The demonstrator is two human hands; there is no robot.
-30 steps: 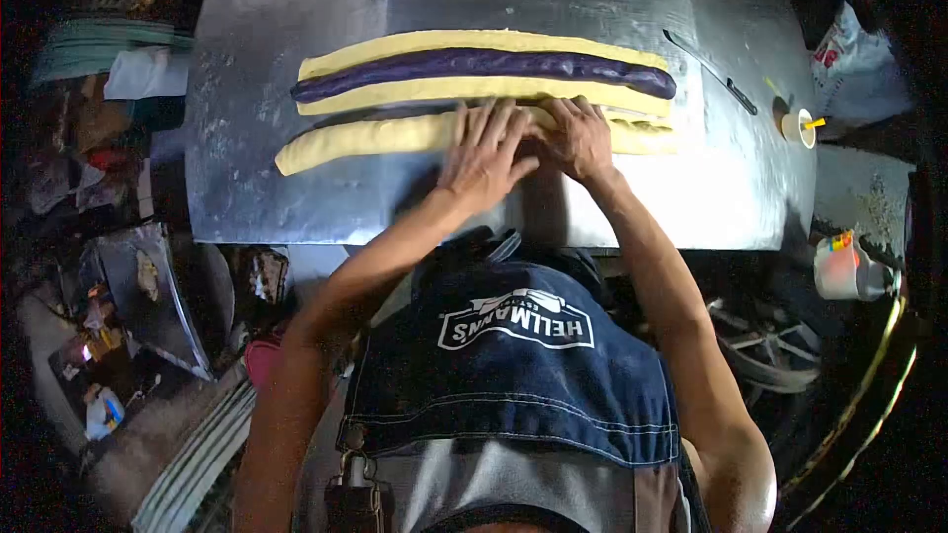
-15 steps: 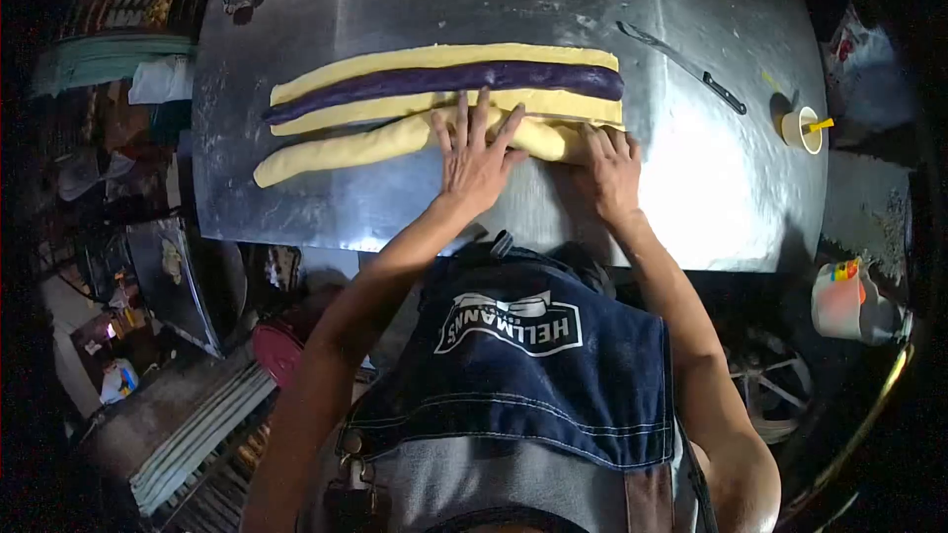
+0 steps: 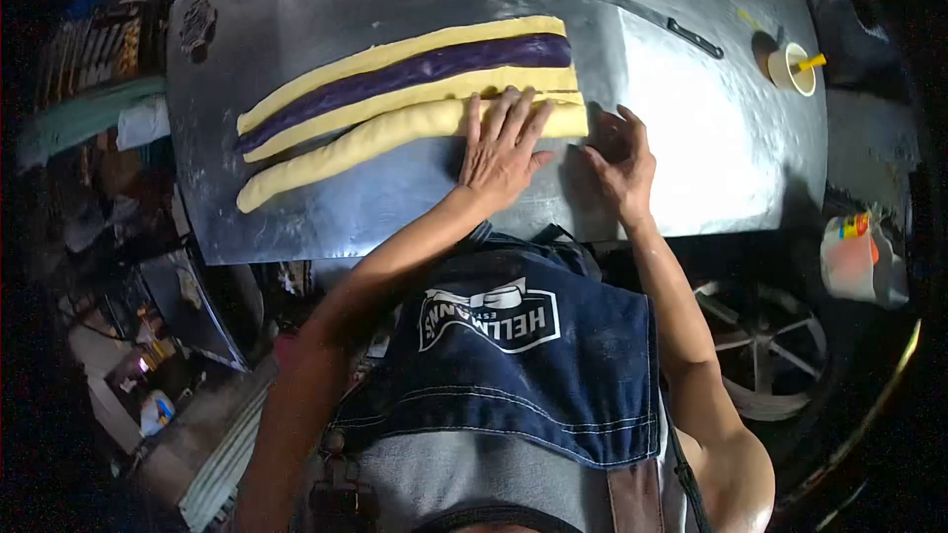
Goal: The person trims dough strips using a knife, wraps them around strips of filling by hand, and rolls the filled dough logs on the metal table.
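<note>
A long yellow dough roll (image 3: pixel 341 160) lies across the metal table in front of me. My left hand (image 3: pixel 502 153) rests on its right half, fingers stretched out and slightly spread over the top. Just off the roll's right end is my right hand (image 3: pixel 624 163), its thumb and fingers apart and nothing between them. Beyond the roll lies a flat yellow dough strip (image 3: pixel 326 131) with a dark purple filling log (image 3: pixel 395 76) along its middle. The strip's near edge runs close beside the roll; under my left fingers the exact contact is hidden.
A long knife (image 3: pixel 642 15) with a black handle lies at the far right of the metal table (image 3: pixel 395 207). Near the right edge stands a cream cup (image 3: pixel 790 71) with a yellow-handled tool. A dark crumpled piece (image 3: pixel 198 28) sits at the far left. A white container (image 3: pixel 851 271) is beyond the right edge.
My right hand has come off the roll's right end and opened. My left hand stays on the roll, which now looks straighter and smoother. The whole view has shifted and turned slightly.
</note>
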